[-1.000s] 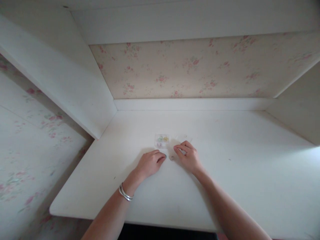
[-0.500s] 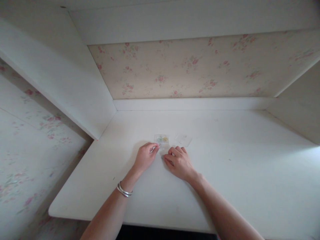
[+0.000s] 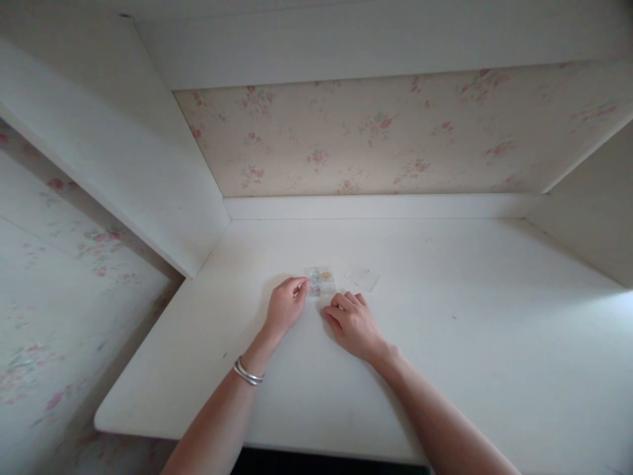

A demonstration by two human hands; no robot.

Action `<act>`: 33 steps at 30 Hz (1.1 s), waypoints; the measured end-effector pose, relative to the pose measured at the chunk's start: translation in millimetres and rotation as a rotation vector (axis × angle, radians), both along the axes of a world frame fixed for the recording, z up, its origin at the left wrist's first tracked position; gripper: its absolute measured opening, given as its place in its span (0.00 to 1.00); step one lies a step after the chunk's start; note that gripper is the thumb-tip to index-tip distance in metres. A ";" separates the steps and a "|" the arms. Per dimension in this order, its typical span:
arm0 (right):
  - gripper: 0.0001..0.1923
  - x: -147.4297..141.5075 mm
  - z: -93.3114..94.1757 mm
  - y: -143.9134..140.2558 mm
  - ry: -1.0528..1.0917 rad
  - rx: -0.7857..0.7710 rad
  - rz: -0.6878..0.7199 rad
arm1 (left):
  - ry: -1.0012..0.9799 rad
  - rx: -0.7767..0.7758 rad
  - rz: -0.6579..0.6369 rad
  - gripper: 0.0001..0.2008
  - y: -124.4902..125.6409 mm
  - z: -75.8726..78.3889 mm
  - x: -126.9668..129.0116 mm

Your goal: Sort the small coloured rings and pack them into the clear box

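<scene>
Small clear plastic box (image 3: 320, 281) with tiny coloured pieces inside, lying flat mid-desk, its left edge at fingertips, clear flat lid (image 3: 363, 277) lying just to its right, apart from it

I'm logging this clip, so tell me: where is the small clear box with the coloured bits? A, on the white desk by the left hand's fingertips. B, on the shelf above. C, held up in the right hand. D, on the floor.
A: the small clear box lies on the white desk, with the left hand at its left edge.
</scene>
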State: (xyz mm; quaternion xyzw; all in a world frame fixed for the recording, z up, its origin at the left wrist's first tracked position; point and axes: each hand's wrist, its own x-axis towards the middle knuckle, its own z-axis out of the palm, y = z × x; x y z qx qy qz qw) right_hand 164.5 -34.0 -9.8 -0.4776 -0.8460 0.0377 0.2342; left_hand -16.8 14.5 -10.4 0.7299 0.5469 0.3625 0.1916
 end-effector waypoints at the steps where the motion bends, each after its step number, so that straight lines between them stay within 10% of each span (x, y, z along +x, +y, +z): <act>1: 0.09 0.6 -0.4 0.3 0.024 -0.003 0.000 | 0.007 0.005 0.004 0.14 -2.1 1.1 -1.9; 19: 0.10 -17.4 0.4 48.8 0.135 -0.004 -0.137 | 0.494 -0.050 -0.301 0.10 -36.3 11.2 5.2; 33: 0.09 15.3 -4.9 18.8 0.397 -0.032 -0.216 | 0.172 0.043 -0.198 0.10 -30.4 6.9 5.5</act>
